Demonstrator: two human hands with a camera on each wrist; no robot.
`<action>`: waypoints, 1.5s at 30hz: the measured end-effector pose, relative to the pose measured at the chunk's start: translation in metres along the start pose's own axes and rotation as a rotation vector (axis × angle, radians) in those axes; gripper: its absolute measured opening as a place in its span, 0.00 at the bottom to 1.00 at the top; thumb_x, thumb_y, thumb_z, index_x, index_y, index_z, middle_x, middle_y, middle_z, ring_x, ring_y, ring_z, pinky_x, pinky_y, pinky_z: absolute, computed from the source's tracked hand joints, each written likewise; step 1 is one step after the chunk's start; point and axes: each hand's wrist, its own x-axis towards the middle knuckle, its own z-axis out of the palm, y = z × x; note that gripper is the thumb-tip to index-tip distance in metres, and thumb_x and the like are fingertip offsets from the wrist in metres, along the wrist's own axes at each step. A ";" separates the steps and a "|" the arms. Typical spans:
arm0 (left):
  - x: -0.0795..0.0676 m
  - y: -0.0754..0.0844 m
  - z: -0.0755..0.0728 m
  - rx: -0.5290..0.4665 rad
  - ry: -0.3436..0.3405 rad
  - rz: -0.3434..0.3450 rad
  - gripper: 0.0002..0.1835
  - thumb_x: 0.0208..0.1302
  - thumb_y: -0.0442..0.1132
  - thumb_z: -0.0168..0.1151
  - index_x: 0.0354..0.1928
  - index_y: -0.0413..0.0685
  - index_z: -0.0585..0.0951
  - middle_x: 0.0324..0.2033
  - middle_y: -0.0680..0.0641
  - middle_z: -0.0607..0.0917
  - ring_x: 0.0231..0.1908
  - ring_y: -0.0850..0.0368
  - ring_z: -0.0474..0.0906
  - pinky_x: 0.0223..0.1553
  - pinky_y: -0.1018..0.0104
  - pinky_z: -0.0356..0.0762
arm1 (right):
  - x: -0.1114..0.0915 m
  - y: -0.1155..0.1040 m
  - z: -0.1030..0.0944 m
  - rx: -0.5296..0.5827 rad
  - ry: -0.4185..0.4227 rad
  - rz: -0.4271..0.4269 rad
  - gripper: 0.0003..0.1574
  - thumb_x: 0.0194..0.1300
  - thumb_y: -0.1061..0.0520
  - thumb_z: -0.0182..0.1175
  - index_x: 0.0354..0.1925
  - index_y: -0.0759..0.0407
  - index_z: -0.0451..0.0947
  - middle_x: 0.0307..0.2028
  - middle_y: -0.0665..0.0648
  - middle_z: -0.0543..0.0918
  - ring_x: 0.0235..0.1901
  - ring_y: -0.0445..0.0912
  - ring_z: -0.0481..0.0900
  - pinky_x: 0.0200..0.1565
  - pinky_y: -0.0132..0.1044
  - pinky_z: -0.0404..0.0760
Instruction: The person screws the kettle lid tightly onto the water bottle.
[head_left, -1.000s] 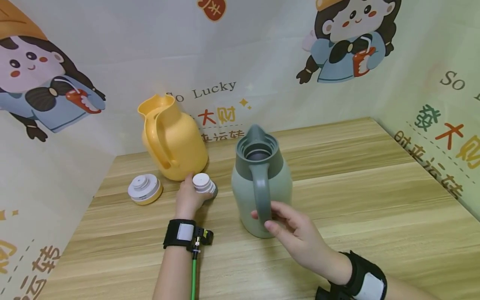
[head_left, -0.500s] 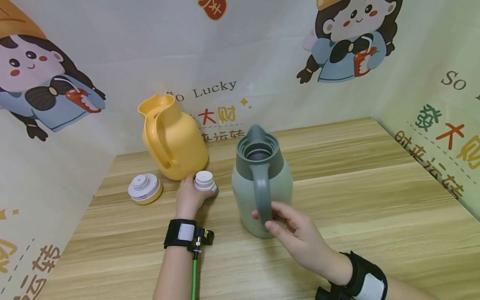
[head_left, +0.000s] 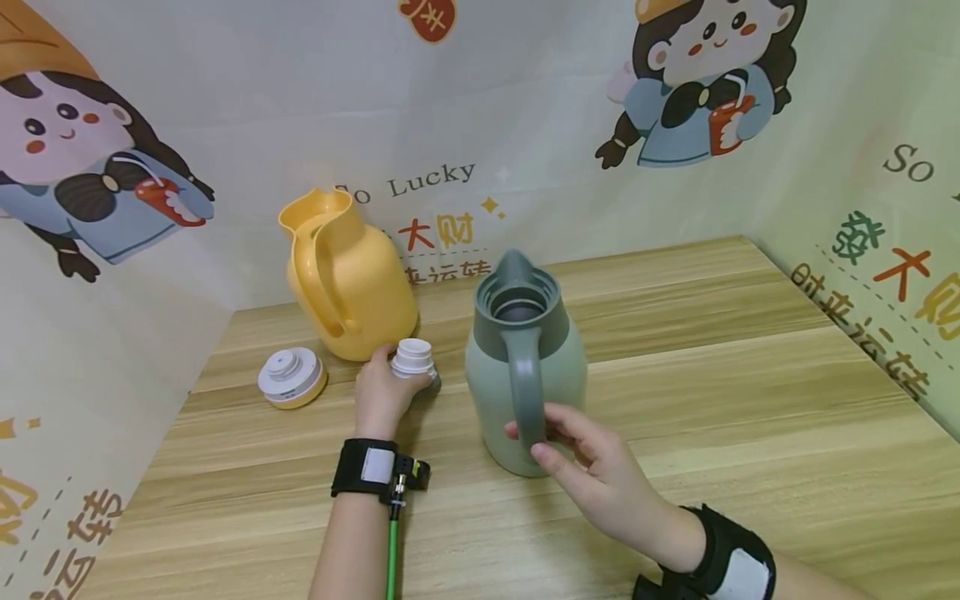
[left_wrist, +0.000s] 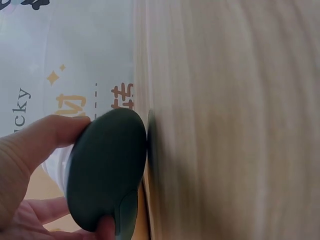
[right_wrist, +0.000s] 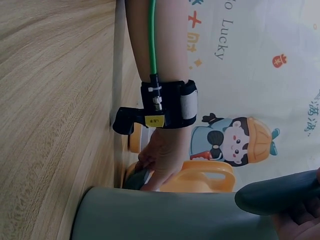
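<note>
My left hand (head_left: pixel 382 393) holds a jug lid, whose white threaded stopper (head_left: pixel 413 357) points up in the head view. In the left wrist view the lid's smooth dark green cap (left_wrist: pixel 107 170) stands with its edge close over the table, thumb on one side and fingers on the other. My right hand (head_left: pixel 600 475) grips the lower end of the grey-green handle (head_left: pixel 527 383) of a pale green thermos jug (head_left: pixel 491 392). That jug stands upright on the table, its mouth uncovered and its spout facing away.
Behind the left hand stands a yellow jug (head_left: pixel 378 292), also without a lid. A white and yellow lid (head_left: pixel 291 379) lies left of it on the wooden table (head_left: pixel 712 400). A printed cloth backdrop (head_left: pixel 540 167) rises along the table's back and sides.
In my left hand the lid has turned and shifted slightly up and right, so its white stopper shows more upright. The right hand and green jug have stayed in place.
</note>
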 end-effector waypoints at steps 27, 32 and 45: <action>-0.002 0.005 0.001 0.010 0.072 0.032 0.35 0.39 0.46 0.74 0.50 0.37 0.73 0.40 0.36 0.72 0.43 0.42 0.68 0.43 0.49 0.68 | 0.000 -0.001 0.000 -0.005 -0.006 0.034 0.24 0.61 0.76 0.50 0.54 0.62 0.68 0.46 0.58 0.79 0.48 0.51 0.75 0.49 0.40 0.73; -0.002 0.008 0.001 -0.020 0.093 0.055 0.34 0.40 0.45 0.74 0.50 0.37 0.73 0.41 0.37 0.71 0.43 0.43 0.67 0.45 0.49 0.68 | 0.000 -0.001 0.001 -0.004 -0.007 0.035 0.24 0.61 0.76 0.50 0.54 0.63 0.68 0.46 0.58 0.79 0.48 0.51 0.75 0.49 0.40 0.73; -0.001 0.021 -0.004 -0.096 0.225 0.161 0.32 0.40 0.41 0.74 0.51 0.42 0.74 0.42 0.41 0.69 0.42 0.47 0.68 0.43 0.51 0.69 | -0.001 0.000 0.001 -0.005 0.003 0.040 0.24 0.61 0.76 0.51 0.55 0.62 0.68 0.46 0.58 0.79 0.48 0.51 0.75 0.49 0.38 0.73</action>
